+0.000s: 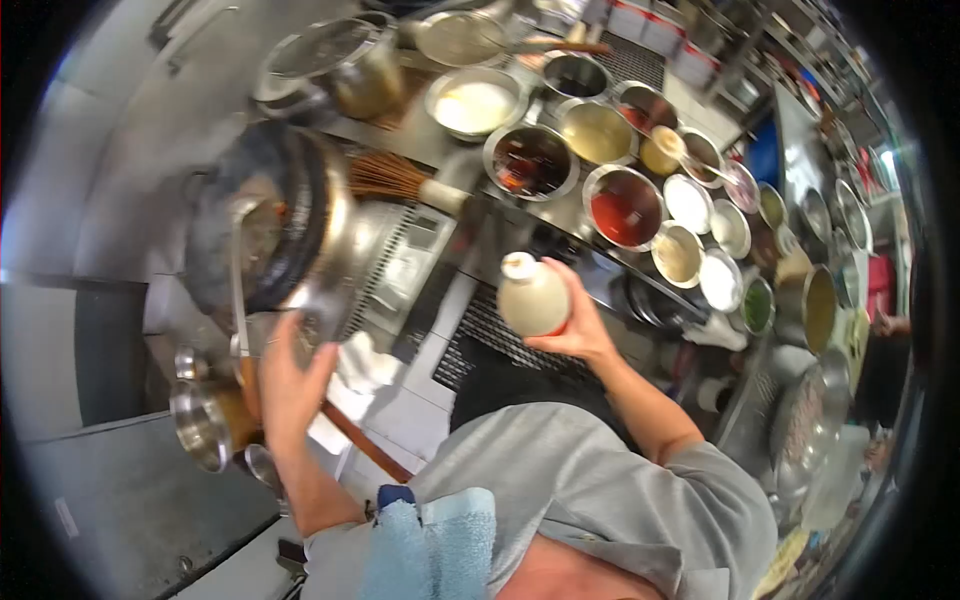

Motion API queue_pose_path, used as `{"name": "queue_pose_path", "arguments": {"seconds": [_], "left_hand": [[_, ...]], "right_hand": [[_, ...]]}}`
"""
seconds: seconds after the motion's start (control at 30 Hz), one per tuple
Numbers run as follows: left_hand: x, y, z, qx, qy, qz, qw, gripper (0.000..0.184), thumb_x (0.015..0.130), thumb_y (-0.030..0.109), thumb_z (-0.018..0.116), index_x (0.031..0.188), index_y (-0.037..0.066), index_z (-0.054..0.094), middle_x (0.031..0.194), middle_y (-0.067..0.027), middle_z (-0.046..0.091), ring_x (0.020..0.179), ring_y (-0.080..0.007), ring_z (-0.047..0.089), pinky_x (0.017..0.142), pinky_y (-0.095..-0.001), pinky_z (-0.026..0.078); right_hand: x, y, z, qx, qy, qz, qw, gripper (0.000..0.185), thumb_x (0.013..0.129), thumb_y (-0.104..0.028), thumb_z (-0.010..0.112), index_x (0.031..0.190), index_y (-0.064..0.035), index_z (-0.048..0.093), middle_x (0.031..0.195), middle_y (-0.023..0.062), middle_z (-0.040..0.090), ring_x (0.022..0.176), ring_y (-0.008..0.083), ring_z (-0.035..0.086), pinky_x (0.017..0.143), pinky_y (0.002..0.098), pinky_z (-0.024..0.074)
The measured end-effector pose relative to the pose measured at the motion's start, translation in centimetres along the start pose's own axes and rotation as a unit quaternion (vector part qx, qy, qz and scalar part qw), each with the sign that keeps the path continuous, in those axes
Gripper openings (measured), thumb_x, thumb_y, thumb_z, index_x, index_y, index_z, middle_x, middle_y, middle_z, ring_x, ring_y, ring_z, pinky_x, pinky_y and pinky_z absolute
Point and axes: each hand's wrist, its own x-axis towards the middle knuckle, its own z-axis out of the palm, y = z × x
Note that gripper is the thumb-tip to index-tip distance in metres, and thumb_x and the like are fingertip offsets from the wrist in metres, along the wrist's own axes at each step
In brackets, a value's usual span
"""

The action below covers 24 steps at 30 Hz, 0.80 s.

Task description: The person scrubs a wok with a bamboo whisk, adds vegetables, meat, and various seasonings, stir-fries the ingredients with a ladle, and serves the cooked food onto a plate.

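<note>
My right hand (585, 335) is wrapped around a pale plastic bottle (532, 300) with a white cap, held in front of my body. Below the wok, my left hand (290, 380) has its thumb and fingers apart, with nothing visible in it. Beside that hand runs a ladle (238, 285) with a wooden handle, its bowl resting in the dark wok (300, 215). A second wooden handle (365, 440) slants behind my left wrist. Some blur softens the left hand's fingers.
A bamboo brush (395, 178) lies right of the wok. Steel bowls of sauce, including a red one (625, 207), and seasonings crowd the counter. A metal pot (205, 425) stands left of my left hand. At far right part of another person's arm (890, 325) shows.
</note>
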Motion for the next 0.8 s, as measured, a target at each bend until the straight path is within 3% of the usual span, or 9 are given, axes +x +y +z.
{"name": "queue_pose_path", "arguments": {"seconds": [0.03,0.1,0.17,0.23,0.3,0.43,0.47,0.6,0.8], "left_hand": [[-0.4,3.2,3.3,-0.159,-0.097,0.037,0.982,0.071,0.075,0.024,0.08,0.13,-0.005,0.046,0.125,-0.0241,0.056,0.116,-0.0349,0.055,0.099,-0.0407,0.042],[-2.0,7.4,13.3,-0.21,-0.188,0.154,0.947,0.08,0.069,0.026,0.085,0.132,-0.002,0.044,0.127,-0.0193,0.056,0.116,-0.0299,0.055,0.1,-0.0376,0.042],[-3.1,8.1,23.7,-0.344,-0.162,0.167,0.91,0.081,0.066,0.023,0.087,0.13,0.0,0.044,0.124,-0.0156,0.056,0.111,-0.0266,0.058,0.095,-0.0374,0.046],[-4.5,8.1,31.6,-0.448,-0.102,0.097,0.883,0.075,0.066,0.019,0.086,0.126,0.0,0.046,0.117,-0.0138,0.058,0.106,-0.0241,0.06,0.09,-0.0364,0.049],[-5.2,8.2,35.0,-0.491,-0.145,0.056,0.857,0.07,0.066,0.018,0.085,0.122,0.0,0.048,0.114,-0.0136,0.059,0.103,-0.0227,0.06,0.089,-0.036,0.049],[-6.2,8.5,39.8,-0.363,-0.141,0.106,0.915,0.077,0.062,0.018,0.086,0.126,0.0,0.047,0.119,-0.0197,0.057,0.108,-0.0327,0.059,0.092,-0.0405,0.048],[-6.0,8.5,41.3,-0.325,-0.157,0.117,0.925,0.084,0.059,0.022,0.087,0.128,-0.001,0.045,0.12,-0.023,0.055,0.112,-0.0393,0.055,0.095,-0.0436,0.045],[-6.0,5.9,50.4,-0.255,-0.261,0.16,0.917,0.098,0.06,0.022,0.084,0.138,-0.004,0.031,0.135,-0.0282,0.043,0.124,-0.043,0.044,0.105,-0.0465,0.038],[-3.5,4.3,59.6,-0.161,-0.222,0.124,0.954,0.111,0.066,0.015,0.082,0.145,-0.009,0.007,0.146,-0.0353,0.02,0.138,-0.0474,0.021,0.114,-0.0493,0.026]], "right_hand": [[-1.2,0.4,-0.2,0.0,0.003,-0.005,1.0,0.105,0.057,-0.028,0.09,0.141,-0.0023,0.034,0.13,0.0165,0.051,0.122,0.0251,0.05,0.105,0.0378,0.0374],[-4.0,2.2,-0.2,0.016,-0.008,0.031,0.999,0.104,0.057,-0.027,0.09,0.141,-0.002,0.035,0.129,0.0177,0.052,0.122,0.0274,0.051,0.104,0.0383,0.0381],[-5.9,3.6,-0.5,-0.003,-0.026,0.028,0.999,0.1,0.059,-0.023,0.088,0.14,-0.0022,0.035,0.128,0.0191,0.052,0.122,0.0305,0.051,0.104,0.039,0.0386],[-8.2,5.8,-1.0,-0.048,0.017,0.045,0.998,0.087,0.064,-0.013,0.08,0.138,-0.0004,0.036,0.131,0.0207,0.05,0.122,0.0326,0.05,0.104,0.0393,0.0387],[-9.4,7.8,-3.1,-0.066,-0.049,0.129,0.988,0.089,0.065,-0.009,0.076,0.141,0.0,0.032,0.132,0.0215,0.049,0.124,0.032,0.049,0.104,0.0382,0.0387],[-11.2,9.2,-8.2,0.076,-0.063,0.26,0.96,0.092,0.065,-0.005,0.077,0.145,-0.0022,0.031,0.133,0.0182,0.049,0.122,0.027,0.05,0.101,0.0371,0.0432],[-11.6,10.4,-8.2,0.045,-0.061,0.274,0.959,0.089,0.065,-0.007,0.079,0.142,-0.0021,0.034,0.131,0.0171,0.051,0.119,0.0256,0.052,0.099,0.0367,0.0445],[-13.9,18.1,-8.7,-0.102,-0.02,0.269,0.957,0.068,0.064,-0.016,0.087,0.121,-0.0011,0.053,0.11,0.0106,0.062,0.099,0.0193,0.06,0.086,0.0332,0.0497],[-15.7,35.4,-10.5,-0.096,0.144,0.3,0.938,0.054,0.069,-0.016,0.084,0.112,-0.0003,0.056,0.104,0.0104,0.063,0.094,0.0184,0.06,0.082,0.0319,0.0493]]}}
